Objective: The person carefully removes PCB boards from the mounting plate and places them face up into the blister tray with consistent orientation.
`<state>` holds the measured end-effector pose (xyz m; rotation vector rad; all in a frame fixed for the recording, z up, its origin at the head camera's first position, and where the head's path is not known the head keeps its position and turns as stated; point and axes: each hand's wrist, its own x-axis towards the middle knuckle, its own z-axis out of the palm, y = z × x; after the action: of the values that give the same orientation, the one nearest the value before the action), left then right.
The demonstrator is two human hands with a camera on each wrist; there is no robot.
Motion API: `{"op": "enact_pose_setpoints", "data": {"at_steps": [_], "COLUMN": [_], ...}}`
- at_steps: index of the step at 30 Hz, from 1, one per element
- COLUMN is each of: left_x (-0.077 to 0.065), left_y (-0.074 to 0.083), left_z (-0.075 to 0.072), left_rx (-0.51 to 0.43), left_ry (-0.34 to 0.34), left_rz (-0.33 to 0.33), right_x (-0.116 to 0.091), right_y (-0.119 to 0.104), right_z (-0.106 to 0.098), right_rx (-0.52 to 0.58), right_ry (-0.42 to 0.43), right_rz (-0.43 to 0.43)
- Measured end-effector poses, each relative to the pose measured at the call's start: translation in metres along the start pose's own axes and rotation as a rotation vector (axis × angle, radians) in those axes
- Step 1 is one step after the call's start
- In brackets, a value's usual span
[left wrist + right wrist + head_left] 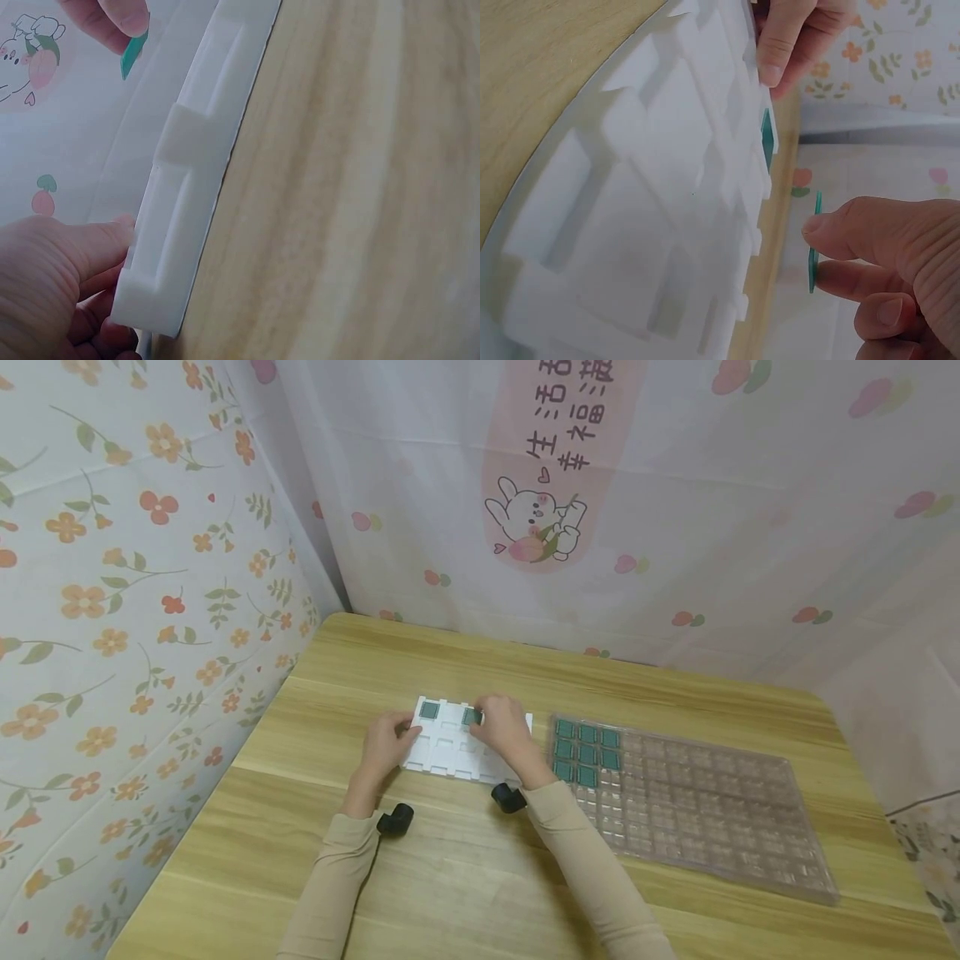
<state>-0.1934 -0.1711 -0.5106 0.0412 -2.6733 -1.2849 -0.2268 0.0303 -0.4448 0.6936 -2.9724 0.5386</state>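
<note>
A white plastic tray with shallow square pockets lies on the table between my hands. My left hand holds it by its left edge, thumb at the rim in the left wrist view. One thin green square piece sits in the far-left pocket. Above the tray's far side, my right hand pinches another thin green square between thumb and finger. In the right wrist view that square stands on edge, apart from the tray surface.
Right of the white tray lies a clear gridded plastic tray, several green squares in its left pockets. A black camera mount is on each wrist. Printed curtains hang behind and left of the wooden table.
</note>
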Motion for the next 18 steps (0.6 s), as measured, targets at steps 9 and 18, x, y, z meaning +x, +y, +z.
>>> {"op": "enact_pose_setpoints", "data": {"at_steps": [9, 18], "left_x": [-0.0005, -0.0004], "left_y": [0.0001, -0.0018], "left_z": [0.0003, 0.0009], "left_rx": [0.006, 0.005], "left_ry": [0.006, 0.021], "left_rz": [0.006, 0.029], "right_x": [-0.0061, -0.0109], "right_y": [0.0046, 0.0087], "right_z": [-0.0024, -0.0064], "right_rx": [0.017, 0.073], "right_ry": [0.022, 0.028], "right_rz": [0.002, 0.035]}}
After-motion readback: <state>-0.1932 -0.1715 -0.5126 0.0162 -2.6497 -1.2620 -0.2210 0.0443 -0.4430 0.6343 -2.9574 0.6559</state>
